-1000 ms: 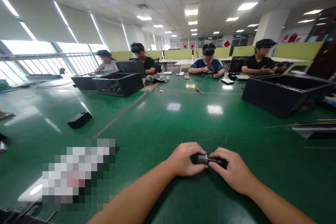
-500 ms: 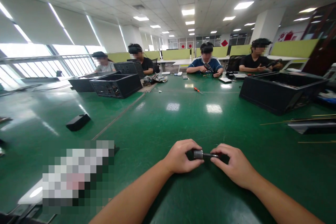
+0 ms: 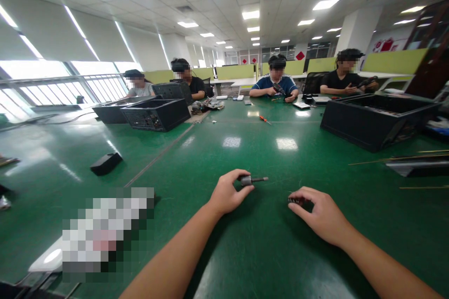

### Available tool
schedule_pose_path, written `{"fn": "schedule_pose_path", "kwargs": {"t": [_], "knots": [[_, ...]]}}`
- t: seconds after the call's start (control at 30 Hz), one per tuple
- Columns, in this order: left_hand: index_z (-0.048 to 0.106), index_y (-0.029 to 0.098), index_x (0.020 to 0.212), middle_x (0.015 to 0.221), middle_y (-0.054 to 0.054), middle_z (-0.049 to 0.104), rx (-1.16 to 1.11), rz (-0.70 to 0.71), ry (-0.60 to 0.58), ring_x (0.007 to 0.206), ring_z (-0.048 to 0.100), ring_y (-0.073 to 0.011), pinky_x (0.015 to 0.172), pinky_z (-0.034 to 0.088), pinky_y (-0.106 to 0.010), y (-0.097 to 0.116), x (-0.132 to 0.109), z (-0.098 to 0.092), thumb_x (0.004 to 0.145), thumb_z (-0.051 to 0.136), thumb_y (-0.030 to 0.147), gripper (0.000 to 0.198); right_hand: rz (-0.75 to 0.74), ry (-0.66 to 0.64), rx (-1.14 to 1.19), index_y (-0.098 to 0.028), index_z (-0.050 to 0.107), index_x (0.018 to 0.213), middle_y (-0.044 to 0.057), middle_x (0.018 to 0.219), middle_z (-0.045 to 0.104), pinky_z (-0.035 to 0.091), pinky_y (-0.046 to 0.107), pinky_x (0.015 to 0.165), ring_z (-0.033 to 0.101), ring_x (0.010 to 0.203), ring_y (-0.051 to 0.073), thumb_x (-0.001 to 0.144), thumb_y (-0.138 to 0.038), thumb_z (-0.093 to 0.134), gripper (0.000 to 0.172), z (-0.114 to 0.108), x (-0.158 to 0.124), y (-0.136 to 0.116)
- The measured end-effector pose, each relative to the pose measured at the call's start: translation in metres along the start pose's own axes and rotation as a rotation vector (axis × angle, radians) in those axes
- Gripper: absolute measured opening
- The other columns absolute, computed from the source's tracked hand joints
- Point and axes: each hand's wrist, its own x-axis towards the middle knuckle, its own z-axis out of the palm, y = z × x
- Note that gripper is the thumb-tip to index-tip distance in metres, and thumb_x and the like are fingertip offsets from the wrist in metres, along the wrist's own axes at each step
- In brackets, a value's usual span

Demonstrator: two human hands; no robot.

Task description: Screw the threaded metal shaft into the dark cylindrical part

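My left hand (image 3: 226,192) pinches a short grey metal cylinder (image 3: 246,181) between thumb and fingers. From its right end a thin shaft (image 3: 260,179) points to the right, its tip free. My right hand (image 3: 317,208) is closed on a small dark ribbed piece (image 3: 293,200), only partly showing at the fingertips. The two parts are apart, with green tabletop visible between them. Both hands are a little above the green table (image 3: 266,238). What exactly the ribbed piece is I cannot make out.
Black computer cases stand at the left (image 3: 157,114) and right (image 3: 377,119). An orange screwdriver (image 3: 264,120) lies farther back, a black block (image 3: 105,163) at left. A blurred-out white object (image 3: 45,254) is near my left arm. Several people sit across the table.
The shaft has come out of the ribbed piece. My left hand moved left and away from me with the cylinder; my right hand stayed nearly in place, holding the ribbed piece.
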Motion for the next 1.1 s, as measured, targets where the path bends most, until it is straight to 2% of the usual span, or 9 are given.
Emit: {"fn": "schedule_pose_path", "kwargs": {"t": [0.17,0.27,0.37,0.6,0.77,0.87,0.93,1.03,1.1], "knots": [[0.043,0.016,0.14,0.118,-0.012,0.067,0.133,-0.323,0.263,0.106,0.067,-0.0211,0.103,0.047,-0.04,-0.05,0.013,-0.029,0.099,0.042,0.03,0.043,-0.013,-0.022,0.008,-0.021,0.074,0.096,0.005,0.089,0.071,0.05,0.032,0.077,0.065,0.083,0.021,0.09,-0.036,0.061,0.02,0.002,-0.001,-0.002],[0.051,0.014,0.131,0.118,-0.012,0.065,0.233,-0.528,0.349,0.109,0.064,-0.0239,0.101,0.048,-0.045,-0.078,0.01,-0.056,0.099,0.047,0.03,0.036,-0.011,-0.031,0.021,-0.022,0.075,0.097,0.005,0.09,0.072,0.05,0.032,0.077,0.066,0.083,0.021,0.09,-0.036,0.062,0.021,0.002,-0.001,-0.003],[0.058,0.014,0.122,0.116,-0.01,0.065,0.307,-0.721,0.346,0.102,0.065,-0.0233,0.091,0.054,-0.046,-0.095,0.002,-0.08,0.096,0.057,0.036,0.035,-0.007,-0.041,0.038,-0.022,0.076,0.098,0.005,0.09,0.072,0.05,0.033,0.076,0.066,0.081,0.021,0.09,-0.035,0.062,0.021,0.003,-0.001,-0.003],[0.057,0.017,0.125,0.1,-0.012,0.074,0.435,-0.897,0.307,0.099,0.068,-0.0327,0.087,0.053,-0.044,-0.087,-0.006,-0.103,0.08,0.063,0.035,0.049,-0.01,-0.023,0.082,-0.021,0.076,0.096,0.006,0.088,0.073,0.051,0.033,0.075,0.067,0.08,0.021,0.088,-0.033,0.064,0.019,0.004,0.001,-0.004],[0.068,0.024,0.11,0.092,-0.008,0.076,0.457,-0.929,0.288,0.095,0.07,-0.0362,0.081,0.054,-0.045,-0.079,-0.004,-0.108,0.07,0.065,0.033,0.041,-0.007,-0.018,0.097,-0.02,0.076,0.094,0.005,0.086,0.072,0.05,0.032,0.075,0.066,0.079,0.02,0.087,-0.03,0.066,0.016,0.004,0.001,-0.006],[0.067,0.024,0.113,0.096,-0.008,0.077,0.454,-0.926,0.302,0.096,0.069,-0.0378,0.083,0.055,-0.049,-0.072,-0.002,-0.11,0.068,0.067,0.035,0.046,-0.01,-0.009,0.101,-0.02,0.076,0.093,0.005,0.085,0.072,0.05,0.032,0.074,0.066,0.078,0.02,0.087,-0.029,0.066,0.015,0.004,0.002,-0.006],[0.061,0.024,0.124,0.11,-0.009,0.074,0.469,-0.823,0.396,0.103,0.068,-0.0347,0.091,0.053,-0.049,-0.062,0.0,-0.11,0.073,0.067,0.041,0.054,-0.009,-0.002,0.105,-0.02,0.076,0.093,0.005,0.084,0.072,0.049,0.032,0.074,0.065,0.077,0.019,0.087,-0.029,0.066,0.015,0.004,0.003,-0.006],[0.059,0.02,0.126,0.119,-0.011,0.066,0.463,-0.32,0.589,0.113,0.062,-0.0289,0.105,0.046,-0.046,-0.039,0.003,-0.098,0.081,0.066,0.043,0.051,0.006,0.006,0.132,-0.02,0.076,0.093,0.005,0.084,0.072,0.048,0.032,0.073,0.065,0.077,0.02,0.087,-0.032,0.065,0.017,0.005,0.005,-0.006],[0.067,0.021,0.116,0.109,-0.009,0.068,0.407,-0.016,0.541,0.106,0.064,-0.0258,0.102,0.048,-0.042,-0.018,0.004,-0.076,0.081,0.07,0.04,0.04,0.04,-0.006,0.2,-0.019,0.077,0.093,0.006,0.085,0.073,0.048,0.031,0.073,0.064,0.077,0.02,0.087,-0.035,0.065,0.021,0.007,0.006,-0.007]]}}
